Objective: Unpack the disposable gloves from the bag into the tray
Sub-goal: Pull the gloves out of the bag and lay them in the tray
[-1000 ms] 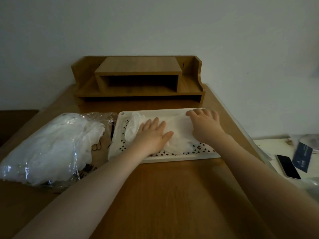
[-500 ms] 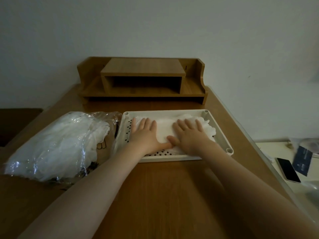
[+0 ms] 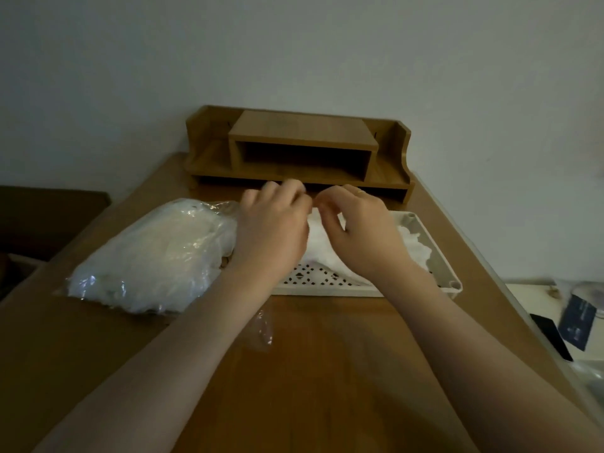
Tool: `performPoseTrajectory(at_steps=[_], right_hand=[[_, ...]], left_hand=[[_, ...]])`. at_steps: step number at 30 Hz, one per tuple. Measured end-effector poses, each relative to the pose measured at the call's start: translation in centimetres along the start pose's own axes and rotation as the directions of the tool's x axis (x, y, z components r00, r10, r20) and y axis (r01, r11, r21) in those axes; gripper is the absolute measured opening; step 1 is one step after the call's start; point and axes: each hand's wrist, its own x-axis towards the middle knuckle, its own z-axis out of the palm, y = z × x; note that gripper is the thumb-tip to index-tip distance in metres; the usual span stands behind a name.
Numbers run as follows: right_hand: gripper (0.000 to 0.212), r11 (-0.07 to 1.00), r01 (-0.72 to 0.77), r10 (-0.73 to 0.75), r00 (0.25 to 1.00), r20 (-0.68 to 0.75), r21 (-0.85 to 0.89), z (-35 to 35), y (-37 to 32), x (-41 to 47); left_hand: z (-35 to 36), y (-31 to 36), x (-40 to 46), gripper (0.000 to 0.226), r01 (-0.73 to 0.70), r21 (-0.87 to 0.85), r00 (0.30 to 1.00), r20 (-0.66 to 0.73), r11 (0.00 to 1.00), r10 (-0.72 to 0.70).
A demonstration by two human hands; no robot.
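Observation:
A white perforated tray [image 3: 449, 256] lies on the wooden desk and holds a pile of white disposable gloves [image 3: 415, 246]. Left of it rests a clear plastic bag [image 3: 153, 256] stuffed with more gloves. My left hand [image 3: 271, 230] and my right hand [image 3: 362, 237] hover side by side over the tray's left half, blurred, with fingers curled and fingertips nearly meeting. Whether they pinch a thin glove is unclear. A scrap of clear film [image 3: 261, 328] shows in front of the tray, beside my left forearm.
A wooden desk organizer [image 3: 300, 148] stands against the wall behind the tray. Right of the desk, a lower white surface holds a dark phone [image 3: 552, 335] and a dark blue card [image 3: 575, 322]. Bare desk wood stretches in front of the tray.
Both hands lay flat on the gloves in the tray; now they are lifted off, with fingers curled together. A clear film scrap has appeared in front of the tray.

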Motion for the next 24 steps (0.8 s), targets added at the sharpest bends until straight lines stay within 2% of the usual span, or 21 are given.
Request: performPoseTrajectory(at_steps=[2, 4, 6, 8, 11, 13, 14, 16, 17, 19, 24], right_hand=[[0.016, 0.998, 0.058, -0.059, 0.998, 0.033, 0.039, 1.0, -2.6, 0.3], [0.015, 0.994, 0.087, -0.095, 0.986, 0.135, 0.065, 2.4, -4.4, 0.4], [0.016, 0.990, 0.109, -0.129, 0.960, 0.250, 0.090, 4.7, -5.8, 0.4], [0.018, 0.992, 0.088, -0.116, 0.926, 0.360, 0.094, 7.0, -6.9, 0.5], [0.030, 0.994, -0.110, 0.086, 0.841, 0.535, 0.012, 9.9, -7.5, 1.1], [0.023, 0.953, -0.302, 0.246, 0.758, 0.604, -0.010, 11.4, -7.3, 1.7], [0.019, 0.905, -0.424, 0.316, 0.724, 0.613, 0.033, 12.2, -7.1, 1.8], [0.014, 0.719, -0.664, 0.440, 0.663, 0.606, 0.204, 13.4, -6.8, 2.0], [0.014, 0.648, -0.719, 0.479, 0.641, 0.601, 0.251, 13.8, -6.9, 2.1], [0.022, 0.600, -0.756, 0.505, 0.611, 0.610, 0.261, 14.2, -7.2, 2.4], [0.028, 0.640, -0.731, 0.478, 0.621, 0.621, 0.237, 14.2, -7.6, 2.8]], left_hand=[[-1.0, -2.1, -0.8, 0.015, 0.190, 0.115, 0.973, 0.113, 0.975, -0.203], [-1.2, -4.0, -1.3, 0.004, 0.283, 0.156, 0.916, 0.250, 0.946, -0.315], [-0.6, -6.7, -1.4, 0.011, 0.288, 0.140, 0.879, 0.353, 0.947, -0.319], [-0.3, -9.2, -1.5, 0.023, 0.332, 0.049, 0.841, 0.437, 0.942, -0.319], [-0.6, -11.9, -1.7, 0.038, 0.364, -0.125, 0.843, 0.464, 0.923, -0.270], [-0.7, -12.8, -1.7, 0.040, 0.336, -0.161, 0.848, 0.481, 0.928, -0.223], [-0.7, -13.0, -1.7, 0.042, 0.327, -0.176, 0.851, 0.482, 0.929, -0.208], [-0.3, -13.0, -1.7, 0.047, 0.329, -0.212, 0.850, 0.492, 0.920, -0.191], [-0.1, -13.0, -1.7, 0.048, 0.334, -0.220, 0.844, 0.502, 0.916, -0.187], [0.3, -12.7, -1.8, 0.048, 0.342, -0.236, 0.837, 0.516, 0.910, -0.181], [0.6, -12.5, -2.0, 0.052, 0.310, -0.213, 0.829, 0.538, 0.927, -0.154]])
